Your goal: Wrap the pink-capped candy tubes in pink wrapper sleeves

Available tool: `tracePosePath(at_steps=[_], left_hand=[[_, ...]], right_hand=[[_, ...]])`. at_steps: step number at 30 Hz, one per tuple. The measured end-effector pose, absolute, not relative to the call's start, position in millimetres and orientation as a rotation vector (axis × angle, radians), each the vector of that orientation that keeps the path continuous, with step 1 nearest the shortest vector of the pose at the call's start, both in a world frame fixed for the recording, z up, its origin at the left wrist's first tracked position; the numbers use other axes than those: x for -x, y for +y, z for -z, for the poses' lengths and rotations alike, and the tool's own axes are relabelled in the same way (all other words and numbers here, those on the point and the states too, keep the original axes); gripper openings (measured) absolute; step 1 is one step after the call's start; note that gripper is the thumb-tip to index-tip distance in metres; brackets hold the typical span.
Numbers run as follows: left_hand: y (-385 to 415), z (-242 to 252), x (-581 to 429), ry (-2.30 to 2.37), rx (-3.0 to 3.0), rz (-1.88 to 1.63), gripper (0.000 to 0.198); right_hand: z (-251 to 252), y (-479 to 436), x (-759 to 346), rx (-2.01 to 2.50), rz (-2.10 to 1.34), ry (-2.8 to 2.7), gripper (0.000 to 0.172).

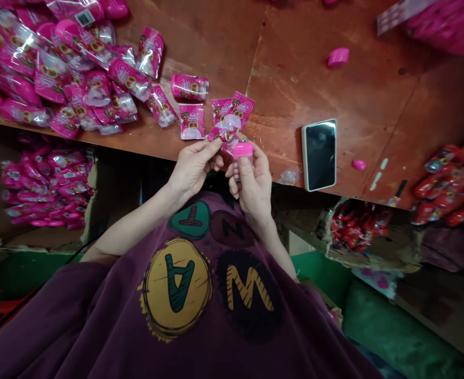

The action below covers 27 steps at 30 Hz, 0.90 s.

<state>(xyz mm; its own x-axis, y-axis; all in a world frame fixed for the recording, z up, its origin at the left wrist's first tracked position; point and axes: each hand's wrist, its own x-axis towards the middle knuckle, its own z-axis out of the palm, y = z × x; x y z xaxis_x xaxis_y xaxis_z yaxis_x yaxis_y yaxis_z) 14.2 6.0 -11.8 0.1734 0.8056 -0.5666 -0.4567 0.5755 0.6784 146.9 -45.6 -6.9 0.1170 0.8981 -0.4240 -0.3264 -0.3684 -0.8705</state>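
My right hand (256, 184) grips a small clear container with a pink cap (242, 150); small pink pieces show inside it below the cap. My left hand (194, 167) is closed, thumb and forefinger pinching a pink printed plastic sleeve (227, 136) just left of the cap. The sleeve lies close against the container; whether it is around it or beside it I cannot tell. Beyond my fingers more flat pink sleeves (243, 107) lie on the wooden table (287, 79). Another flat sleeve (192, 121) lies to their left, near a wrapped container (190, 87).
A pile of pink wrapped containers (86, 79) covers the table's left. At right lie a phone (319, 154), a pink cap (338, 57) and red wrapped items (441, 179). Below the edge are a box of pink packs (50, 184) and a box of red packs (358, 226).
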Motion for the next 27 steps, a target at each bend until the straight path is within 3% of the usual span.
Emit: tracePosePath(at_steps=[6,11,14,22,27], left_hand=[[6.5,10.0,-13.4,1.073,-0.418,-0.862,0.037],[7.8,7.3,-11.6,1.062,-0.406,-0.854,0.035],[8.4,5.3,-11.2,1.085,-0.386,-0.840,0.034],[10.7,2.9,-10.7,1.126,-0.342,-0.822,0.031],[9.8,5.2,-9.1,1.123,-0.317,-0.846,0.028]], right_hand=[[-4.4,-43.1,-151.8,1.269,-1.721,-0.565,0.055],[10.1,-46.9,-150.4,1.401,-1.454,-0.765,0.060],[19.7,-50.0,-150.1,1.444,-1.359,-0.853,0.052],[21.9,-52.4,-159.3,1.340,-1.432,-0.764,0.047],[17.9,-55.7,-168.1,1.495,-1.122,-1.001,0.039]])
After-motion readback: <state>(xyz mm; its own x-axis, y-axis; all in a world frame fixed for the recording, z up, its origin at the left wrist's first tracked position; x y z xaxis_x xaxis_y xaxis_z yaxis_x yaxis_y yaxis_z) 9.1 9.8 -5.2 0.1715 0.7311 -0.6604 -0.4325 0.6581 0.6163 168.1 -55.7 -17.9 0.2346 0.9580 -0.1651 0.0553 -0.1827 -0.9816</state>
